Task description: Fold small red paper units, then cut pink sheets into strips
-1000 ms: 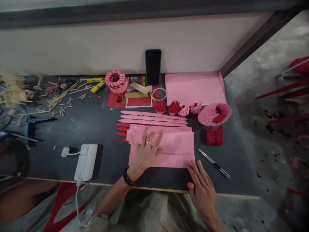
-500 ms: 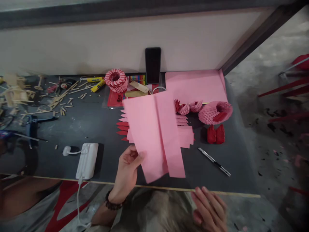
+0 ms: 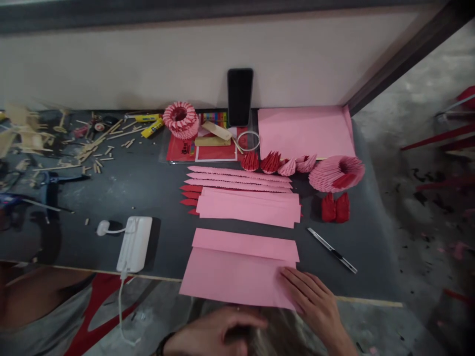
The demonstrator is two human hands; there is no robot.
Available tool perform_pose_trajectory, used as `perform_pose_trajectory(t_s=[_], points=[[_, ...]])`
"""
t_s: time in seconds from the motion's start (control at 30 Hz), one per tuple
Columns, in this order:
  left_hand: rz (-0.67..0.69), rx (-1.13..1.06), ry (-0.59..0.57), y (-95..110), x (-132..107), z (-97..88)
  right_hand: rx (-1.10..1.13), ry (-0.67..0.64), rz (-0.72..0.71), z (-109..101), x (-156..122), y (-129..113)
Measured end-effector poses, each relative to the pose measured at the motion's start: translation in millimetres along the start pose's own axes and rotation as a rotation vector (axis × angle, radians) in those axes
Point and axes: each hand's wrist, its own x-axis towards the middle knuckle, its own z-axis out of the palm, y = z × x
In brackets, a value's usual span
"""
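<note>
A folded pink paper sheet [image 3: 233, 274] lies crosswise at the table's front edge, with its lower part reaching over the edge. A narrower flap is turned along its far side. My right hand [image 3: 313, 301] rests on the sheet's right end, fingers stretched out flat; its thumb is hidden. Below the sheet, off the table, my left hand [image 3: 217, 329] is open and holds nothing, thumb and index finger apart. Just beyond lie a stack of pink paper strips [image 3: 247, 207] and several jagged-edged pink strips [image 3: 237, 177], with red strips [image 3: 190, 195] partly covered.
A utility knife [image 3: 331, 249] lies to the right, near red folded-paper pieces [image 3: 335, 207] and a pink folded-paper form [image 3: 336, 174]. A phone [image 3: 239, 96] leans on the back wall. A white power bank [image 3: 135, 244] with a cable lies left. Wood sticks [image 3: 98, 143] are scattered beyond.
The pink sheet, held up by my left hand before, has come down onto the table and turned crosswise. My left hand has let go and moved down; my right hand has come onto the sheet.
</note>
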Motion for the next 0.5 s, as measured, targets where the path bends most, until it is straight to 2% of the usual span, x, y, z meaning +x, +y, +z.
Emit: perform_pose_trajectory(t_s=[0.03, 0.07, 0.1, 0.17, 0.23, 0.3, 0.37, 0.43, 0.5], points=[[0.017, -0.034, -0.172, 5, -5, -13.1, 0.010, -0.015, -0.013, 1, 1, 3], [0.017, -0.061, -0.242, 8, -8, -24.6, 0.018, -0.031, -0.014, 1, 3, 5], [0.030, -0.040, -0.235, 9, -10, -33.2, 0.027, -0.046, -0.002, 1, 5, 6], [0.071, 0.206, -0.067, 5, -8, -40.8, 0.061, -0.095, 0.048, 1, 9, 7], [0.100, 0.519, 0.091, -7, -1, -37.9, 0.104, -0.141, 0.094, 0, 11, 7], [0.166, 0.714, 0.121, -21, 7, -31.9, 0.130, -0.155, 0.114, -1, 12, 7], [0.231, 0.810, 0.103, -33, 12, -29.8, 0.143, -0.148, 0.102, -2, 12, 9], [0.230, 0.866, 0.116, -42, 14, -34.8, 0.144, -0.138, 0.095, -3, 15, 9], [0.174, 0.913, 0.184, -48, 14, -46.2, 0.144, -0.109, 0.128, -4, 20, 8]])
